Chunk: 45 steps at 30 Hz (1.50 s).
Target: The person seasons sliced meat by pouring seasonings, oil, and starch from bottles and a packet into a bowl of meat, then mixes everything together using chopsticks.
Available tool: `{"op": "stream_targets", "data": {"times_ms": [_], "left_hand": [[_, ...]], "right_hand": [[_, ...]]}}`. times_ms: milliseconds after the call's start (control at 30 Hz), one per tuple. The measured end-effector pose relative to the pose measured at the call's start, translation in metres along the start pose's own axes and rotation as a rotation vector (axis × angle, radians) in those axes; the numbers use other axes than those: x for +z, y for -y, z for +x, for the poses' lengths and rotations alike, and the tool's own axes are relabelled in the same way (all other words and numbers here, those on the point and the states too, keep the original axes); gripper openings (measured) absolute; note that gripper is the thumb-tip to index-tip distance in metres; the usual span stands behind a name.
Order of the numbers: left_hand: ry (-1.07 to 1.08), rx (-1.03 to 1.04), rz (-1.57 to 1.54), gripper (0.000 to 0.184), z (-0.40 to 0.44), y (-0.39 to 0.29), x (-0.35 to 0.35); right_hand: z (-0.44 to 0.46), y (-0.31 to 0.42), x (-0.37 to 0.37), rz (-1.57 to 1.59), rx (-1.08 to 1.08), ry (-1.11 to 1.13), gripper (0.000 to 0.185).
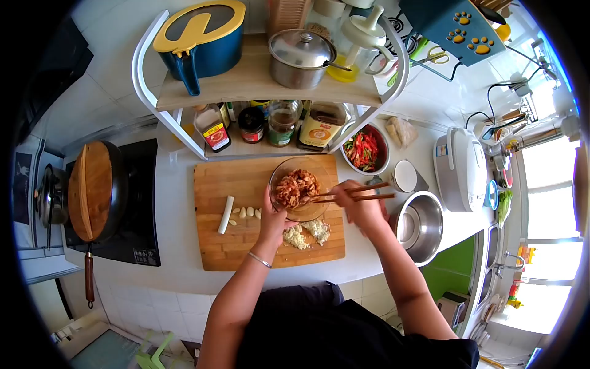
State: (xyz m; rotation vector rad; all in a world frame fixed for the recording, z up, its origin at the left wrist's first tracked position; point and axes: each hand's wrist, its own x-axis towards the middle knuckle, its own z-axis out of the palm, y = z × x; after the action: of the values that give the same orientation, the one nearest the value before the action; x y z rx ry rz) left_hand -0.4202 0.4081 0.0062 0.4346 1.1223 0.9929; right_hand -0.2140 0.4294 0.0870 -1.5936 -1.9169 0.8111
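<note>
My left hand (274, 220) grips the near left side of a clear glass bowl (321, 174), tilted above the cutting board. Dark reddish sliced meat (296, 186) lies in the bowl. Closed around a pair of wooden chopsticks (375, 187) is my right hand (362, 209), with the tips in the meat. On the wooden cutting board (230, 255) are a white scallion piece (226, 214), several garlic cloves (244, 213) and two small heaps of minced garlic (297, 238), just below the bowl.
A steel basin (421, 224) stands right of the board, near a bowl of cut red and green peppers (364, 149) and a rice cooker (456, 169). Behind is a shelf (252, 86) with sauce bottles. A lidded wok (98, 190) sits on the stove at left.
</note>
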Motion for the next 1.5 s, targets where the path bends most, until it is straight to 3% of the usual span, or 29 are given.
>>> {"op": "stream_targets", "data": {"times_ms": [100,200,367,500,567,600,767,833,867,1000,1067,1100,1167,1200,1233,1300,1367,1500], "left_hand": [[-0.002,0.028,-0.001,0.08,-0.004,0.008,0.002],[-0.008,0.026,-0.003,0.081,-0.001,0.013,0.003],[-0.019,0.006,-0.006,0.081,-0.002,0.008,0.004],[-0.023,0.023,-0.011,0.078,-0.004,0.004,0.009],[-0.061,0.014,-0.003,0.076,-0.004,0.005,0.009],[-0.048,0.009,-0.025,0.075,-0.006,0.003,0.01],[-0.055,0.004,-0.024,0.073,-0.005,0.005,0.009],[-0.058,0.015,-0.022,0.073,-0.006,0.005,0.009],[-0.057,0.028,-0.022,0.072,-0.008,0.001,0.011],[-0.064,0.038,-0.031,0.072,-0.007,0.004,0.011],[-0.047,0.019,-0.035,0.075,-0.011,-0.002,0.013],[-0.031,0.002,-0.042,0.079,-0.012,-0.006,0.015],[-0.038,0.02,-0.049,0.078,-0.008,0.004,0.011],[-0.044,0.04,-0.055,0.076,-0.007,0.006,0.011],[-0.044,0.04,-0.059,0.076,-0.007,0.007,0.01],[-0.043,0.073,-0.049,0.079,-0.009,0.007,0.012],[-0.069,0.071,-0.044,0.08,-0.007,0.014,0.011],[-0.071,0.033,-0.032,0.081,-0.009,0.009,0.012]], "right_hand": [[-0.007,-0.008,0.002,0.09,0.292,-0.142,0.023],[-0.008,-0.038,0.065,0.671,0.382,-0.354,0.03],[-0.004,-0.018,0.062,0.78,0.284,-0.419,0.031],[0.006,-0.013,0.073,0.648,0.216,-0.232,0.03],[0.016,-0.012,0.05,0.008,0.101,-0.098,0.028],[0.02,-0.02,0.05,0.174,0.138,-0.132,0.023],[0.015,-0.023,0.071,0.379,0.15,-0.086,0.018],[0.024,0.001,0.036,0.099,0.036,-0.03,0.019],[0.031,0.004,0.028,0.082,0.096,-0.002,0.017],[0.04,0.013,0.027,0.079,-0.034,-0.146,0.018],[0.04,0.001,0.039,-0.033,-0.255,-0.05,0.021],[0.04,-0.002,0.037,-0.032,-0.256,-0.052,0.021],[0.035,-0.007,0.024,0.135,0.094,0.103,0.023],[0.032,-0.003,0.01,0.249,0.209,0.055,0.025],[0.029,-0.002,0.0,0.198,0.17,-0.058,0.026],[0.015,-0.01,-0.009,0.101,0.34,-0.098,0.026],[-0.001,-0.045,0.038,0.411,0.442,-0.207,0.029],[-0.007,-0.02,0.064,0.817,0.398,-0.402,0.032]]}}
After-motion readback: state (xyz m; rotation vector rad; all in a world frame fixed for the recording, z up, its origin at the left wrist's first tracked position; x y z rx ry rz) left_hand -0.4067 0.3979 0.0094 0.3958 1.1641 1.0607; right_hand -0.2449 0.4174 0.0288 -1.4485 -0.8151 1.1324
